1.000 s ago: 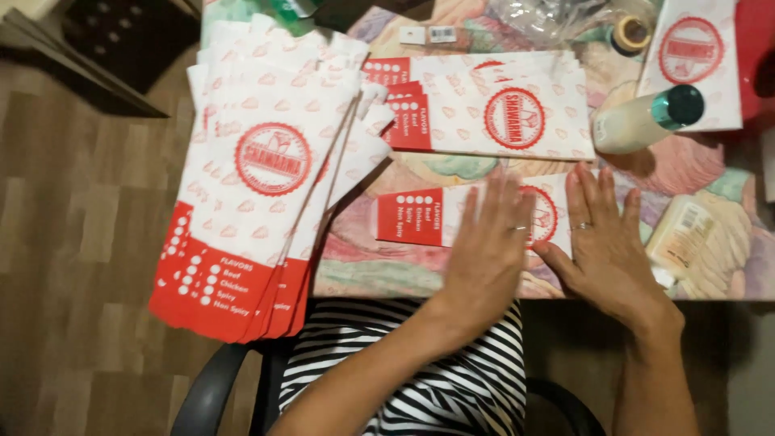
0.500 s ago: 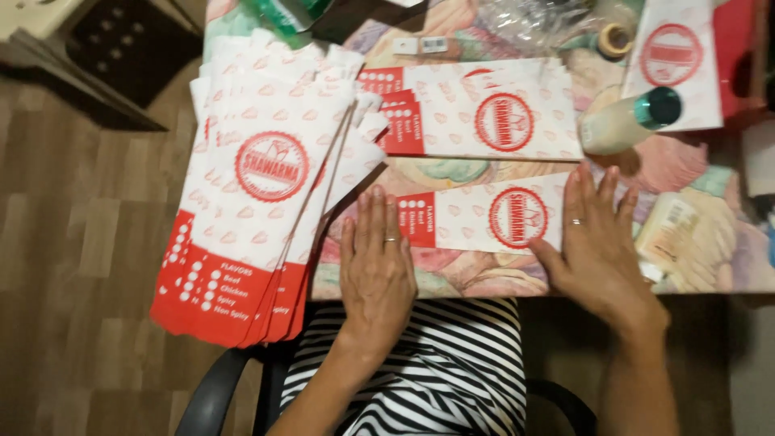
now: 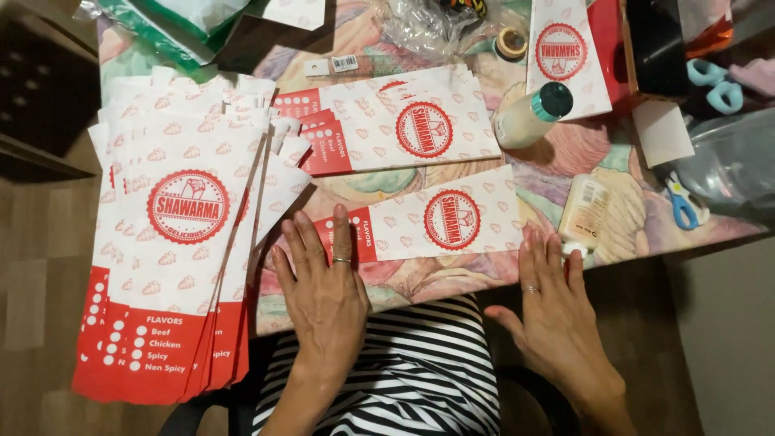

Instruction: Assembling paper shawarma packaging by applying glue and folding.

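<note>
Your left hand point(image 3: 327, 295) lies flat, palm down, fingers slightly spread, with the fingertips resting on the red end of a single paper bag point(image 3: 432, 224). That bag is white with a faint red pattern, a round red seal at its middle and a red band at the end near your fingers; it lies lengthwise along the near edge of the table point(image 3: 420, 282), directly in front of you. Your right hand point(image 3: 557, 311) is open too, fingers loosely apart, its tips at the table's near edge just below the bag's right end; it grips nothing.

Just beyond the single bag lies a small fanned pile of bags point(image 3: 404, 129) of the same kind. To your left a much larger stack of bags point(image 3: 182, 242) overhangs the table's edge, red bands toward you. One more bag point(image 3: 565, 52) stands lengthwise at the far right.

Between these, a pale bottle with a teal cap point(image 3: 529, 117) lies on its side, and a cream squeeze bottle point(image 3: 583, 214) lies near your right fingertips. Blue-handled scissors point(image 3: 682, 206) sit further right, beside a clear plastic container point(image 3: 731, 165). A roll of tape point(image 3: 510, 42) and crumpled clear plastic point(image 3: 424, 24) lie at the far edge.

The table wears a pastel patterned cover; the floor point(image 3: 40, 242) to the left is brown wood.
</note>
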